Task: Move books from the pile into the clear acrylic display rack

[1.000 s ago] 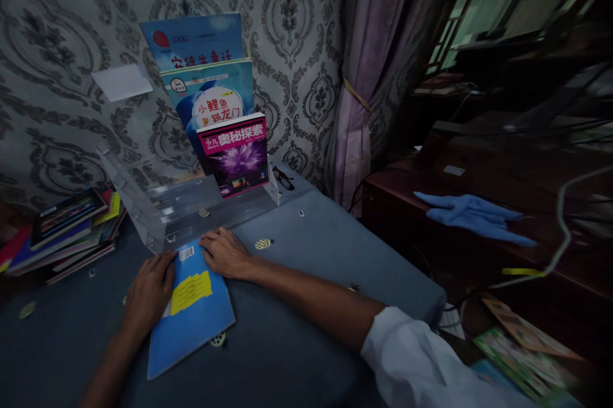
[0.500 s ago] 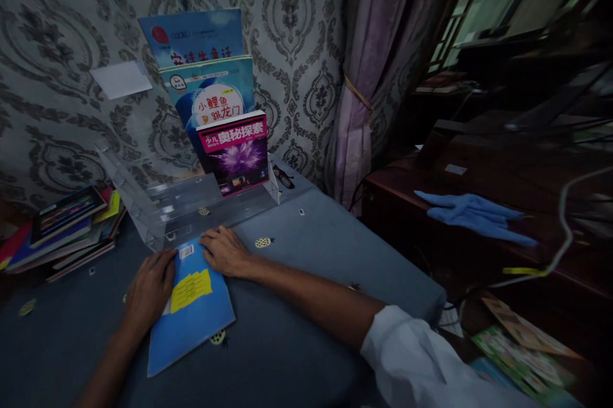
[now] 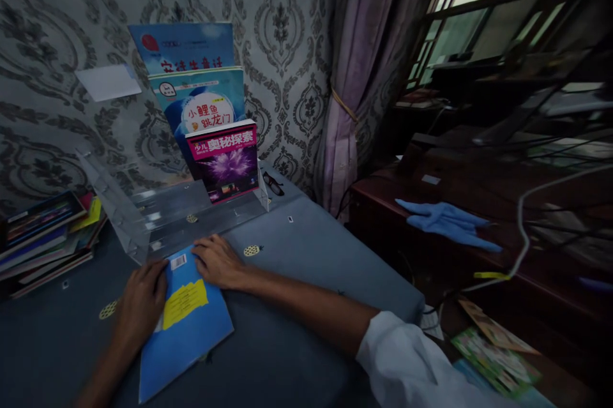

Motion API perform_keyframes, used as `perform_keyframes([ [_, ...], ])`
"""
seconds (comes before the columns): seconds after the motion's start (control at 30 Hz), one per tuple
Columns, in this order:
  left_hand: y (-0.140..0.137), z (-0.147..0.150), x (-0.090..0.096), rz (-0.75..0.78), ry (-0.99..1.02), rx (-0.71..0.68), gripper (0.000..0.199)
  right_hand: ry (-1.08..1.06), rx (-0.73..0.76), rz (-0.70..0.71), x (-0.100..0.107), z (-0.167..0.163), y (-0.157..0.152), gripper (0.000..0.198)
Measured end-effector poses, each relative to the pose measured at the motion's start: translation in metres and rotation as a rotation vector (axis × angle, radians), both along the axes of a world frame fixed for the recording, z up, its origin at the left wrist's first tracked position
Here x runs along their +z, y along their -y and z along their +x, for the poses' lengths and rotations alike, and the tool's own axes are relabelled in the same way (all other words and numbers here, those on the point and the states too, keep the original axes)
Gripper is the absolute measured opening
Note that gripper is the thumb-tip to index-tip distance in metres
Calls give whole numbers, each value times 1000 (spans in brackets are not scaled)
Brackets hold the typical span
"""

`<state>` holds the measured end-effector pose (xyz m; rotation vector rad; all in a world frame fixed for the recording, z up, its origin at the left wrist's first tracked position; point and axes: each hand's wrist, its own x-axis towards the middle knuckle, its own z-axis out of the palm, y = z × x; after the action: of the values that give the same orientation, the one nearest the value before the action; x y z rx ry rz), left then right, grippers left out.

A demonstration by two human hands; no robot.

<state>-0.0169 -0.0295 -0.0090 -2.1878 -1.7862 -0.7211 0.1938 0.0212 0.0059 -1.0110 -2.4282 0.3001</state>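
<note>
A blue book (image 3: 201,335) with a yellow text patch and a barcode lies back cover up on the table. My left hand (image 3: 146,296) is closed on its left edge near the far end, with the thumb by the cover. On the opposite edge, by the far right corner, my right hand (image 3: 218,260) grips with bent fingers. Just beyond the hands is a clear plastic rack (image 3: 179,204). Three books stand in tiers at its right side: a purple-and-pink one (image 3: 225,165), a teal one (image 3: 211,108) and a taller blue one (image 3: 186,44).
A pile of books (image 3: 43,239) sits at the left of the cloth-covered table (image 3: 316,267). Dark glasses (image 3: 274,183) lie beside the rack. To the right, a blue glove (image 3: 445,223) rests on a dark red surface, near a white cable (image 3: 522,223).
The whole view has shifted, so the rack, books and table appear further left and slightly lower. Both hands keep their places on the blue book's edges.
</note>
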Motion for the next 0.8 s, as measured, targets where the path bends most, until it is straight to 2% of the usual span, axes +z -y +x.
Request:
perform_keyframes([
  [0.2, 5, 26, 2, -34, 29, -53, 43, -20, -15, -6, -1, 29, 9, 27],
  [0.4, 9, 47, 8, -85, 64, -35, 42, -115, 6, -49, -9, 49, 9, 32],
  [0.63, 9, 38, 10, -108, 155, -132, 39, -300, -73, -151, -12, 51, 4, 31],
  [0.8, 11, 34, 8, -116, 181, -156, 37, -273, -179, -191, -7, 53, 4, 31],
])
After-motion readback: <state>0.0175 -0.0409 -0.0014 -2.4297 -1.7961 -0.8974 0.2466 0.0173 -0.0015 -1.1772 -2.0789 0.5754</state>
